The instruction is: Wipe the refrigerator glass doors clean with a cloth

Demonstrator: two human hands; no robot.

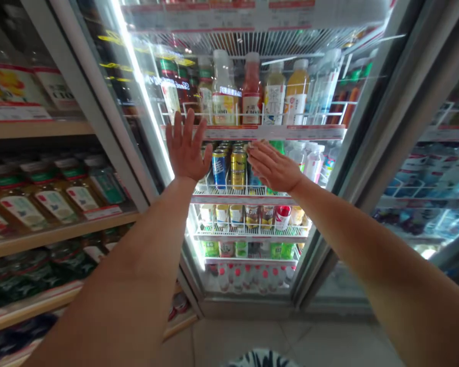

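Note:
Both my arms reach forward toward a lit drinks fridge (249, 299) with reflections on its glass. My left hand (187, 153) is raised with its fingers spread, palm toward the fridge, and holds nothing. Its fingertips overlap the left end of the upper bottle row. My right hand (273, 165) is stretched out flat with its fingers side by side, at the height of the can shelf. Nothing shows in it, though its underside is hidden. Between the hands stand a blue can (219, 169) and a gold can (238, 169). Whether either hand touches the glass I cannot tell.
Wooden shelves with juice bottles (53, 204) run along the left. Further fridge shelves hold cans (251, 216) and red-capped bottles (237, 279). A metal door frame (363, 127) slants down on the right, with another drinks fridge beyond it. Tiled floor (214, 344) lies below.

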